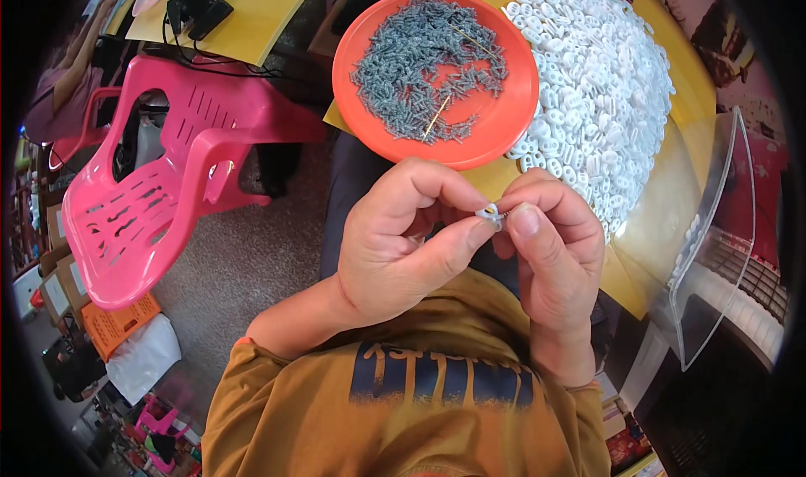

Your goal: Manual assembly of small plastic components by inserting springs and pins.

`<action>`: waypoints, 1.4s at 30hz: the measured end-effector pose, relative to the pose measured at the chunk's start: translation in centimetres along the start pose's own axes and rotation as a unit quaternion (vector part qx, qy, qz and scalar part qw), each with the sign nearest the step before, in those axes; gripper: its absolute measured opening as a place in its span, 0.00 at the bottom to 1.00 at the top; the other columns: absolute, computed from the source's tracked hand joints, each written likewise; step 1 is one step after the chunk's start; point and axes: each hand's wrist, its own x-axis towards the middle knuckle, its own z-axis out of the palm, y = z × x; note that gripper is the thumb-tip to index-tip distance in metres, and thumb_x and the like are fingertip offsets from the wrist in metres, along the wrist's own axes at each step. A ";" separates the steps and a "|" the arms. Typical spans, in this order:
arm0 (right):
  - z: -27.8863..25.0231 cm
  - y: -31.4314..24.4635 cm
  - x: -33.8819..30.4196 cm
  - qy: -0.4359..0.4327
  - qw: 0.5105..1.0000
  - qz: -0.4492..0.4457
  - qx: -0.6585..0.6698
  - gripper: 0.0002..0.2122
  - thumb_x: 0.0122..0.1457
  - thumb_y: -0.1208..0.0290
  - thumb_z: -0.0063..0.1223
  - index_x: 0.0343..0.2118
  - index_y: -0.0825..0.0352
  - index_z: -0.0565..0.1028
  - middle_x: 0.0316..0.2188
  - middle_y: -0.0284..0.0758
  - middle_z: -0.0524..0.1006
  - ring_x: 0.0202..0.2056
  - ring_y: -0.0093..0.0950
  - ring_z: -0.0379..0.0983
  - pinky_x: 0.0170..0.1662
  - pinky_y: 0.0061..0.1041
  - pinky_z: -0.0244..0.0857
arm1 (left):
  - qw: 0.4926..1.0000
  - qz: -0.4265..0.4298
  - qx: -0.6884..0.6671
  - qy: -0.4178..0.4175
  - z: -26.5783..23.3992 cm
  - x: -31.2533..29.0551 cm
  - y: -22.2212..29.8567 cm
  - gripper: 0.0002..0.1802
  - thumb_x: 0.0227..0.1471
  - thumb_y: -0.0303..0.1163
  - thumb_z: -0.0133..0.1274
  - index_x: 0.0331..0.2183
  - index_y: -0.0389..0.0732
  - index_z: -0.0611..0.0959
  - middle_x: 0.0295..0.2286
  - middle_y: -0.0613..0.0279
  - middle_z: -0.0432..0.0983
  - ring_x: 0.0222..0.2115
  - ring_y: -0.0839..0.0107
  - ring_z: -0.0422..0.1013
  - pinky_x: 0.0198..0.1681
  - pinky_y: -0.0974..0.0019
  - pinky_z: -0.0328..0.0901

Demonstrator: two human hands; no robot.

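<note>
My left hand point(403, 246) pinches a small white plastic piece with holes point(487, 214) between thumb and forefinger. Against its right side, my right hand point(558, 250) is closed on a tiny metal spring point(505, 214), mostly covered by the fingertips. Both hands meet just in front of my chest. Beyond them, a round orange-red plate point(495, 124) bears a heap of small grey springs point(403, 65) and two thin yellowish sticks. Right of the plate spreads a large pile of white oval plastic pieces point(596, 74), many with two holes.
The yellow table point(642, 267) carries the plate and pile. A clear plastic panel point(714, 242) stands at the right. On the left are a pink plastic chair point(193, 149), an orange crate point(122, 322) and a white bag point(144, 359). Another person's arm point(80, 49) shows at the far left.
</note>
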 end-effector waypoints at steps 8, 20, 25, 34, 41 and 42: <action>0.0 -0.1 0.2 0.013 0.983 -0.076 -0.169 0.03 0.53 0.80 0.48 0.30 0.72 0.72 0.27 0.31 0.69 0.29 0.16 0.63 0.33 0.14 0.56 | 0.995 0.030 0.087 0.025 -0.1 0.1 -0.3 0.09 0.45 0.17 0.50 0.32 0.34 0.71 0.28 0.63 0.70 0.28 0.81 0.68 0.31 0.78 0.63; -0.1 -0.1 0.3 0.012 0.980 -0.060 -0.189 0.02 0.53 0.80 0.49 0.28 0.72 0.72 0.26 0.30 0.67 0.27 0.15 0.61 0.31 0.13 0.55 | 0.969 0.094 0.225 0.045 -0.1 0.1 -0.5 0.09 0.41 0.16 0.53 0.30 0.35 0.74 0.25 0.60 0.71 0.24 0.76 0.69 0.26 0.76 0.64; -0.4 -0.1 0.3 -0.007 0.989 -0.021 -0.148 0.02 0.54 0.79 0.48 0.28 0.72 0.72 0.26 0.29 0.67 0.28 0.15 0.61 0.32 0.13 0.55 | 0.968 0.100 0.228 -0.013 -1.0 -0.2 -0.8 0.11 0.45 0.14 0.49 0.34 0.33 0.72 0.30 0.55 0.68 0.22 0.76 0.69 0.22 0.79 0.65; -0.4 -0.8 0.0 -0.020 0.976 -0.024 -0.216 0.06 0.54 0.79 0.47 0.34 0.73 0.73 0.28 0.30 0.68 0.30 0.16 0.63 0.34 0.13 0.56 | 0.998 0.006 0.059 0.025 -0.8 -0.4 -0.6 0.09 0.48 0.18 0.48 0.35 0.32 0.74 0.29 0.61 0.69 0.24 0.80 0.68 0.27 0.79 0.64; 0.8 -1.1 -0.3 0.036 0.993 0.026 -0.107 0.05 0.54 0.80 0.47 0.34 0.74 0.71 0.28 0.29 0.69 0.31 0.15 0.64 0.36 0.13 0.58 | 0.999 -0.003 0.039 0.030 -0.9 -0.6 -0.7 0.09 0.48 0.19 0.49 0.35 0.32 0.74 0.29 0.61 0.70 0.24 0.80 0.68 0.27 0.79 0.64; 0.8 -1.1 -0.3 0.036 0.993 0.027 -0.107 0.05 0.54 0.80 0.47 0.34 0.74 0.71 0.28 0.29 0.69 0.31 0.15 0.64 0.36 0.13 0.58 | 0.999 -0.005 0.039 0.031 -0.9 -0.6 -0.7 0.09 0.48 0.20 0.49 0.35 0.32 0.74 0.29 0.61 0.69 0.24 0.80 0.68 0.27 0.79 0.64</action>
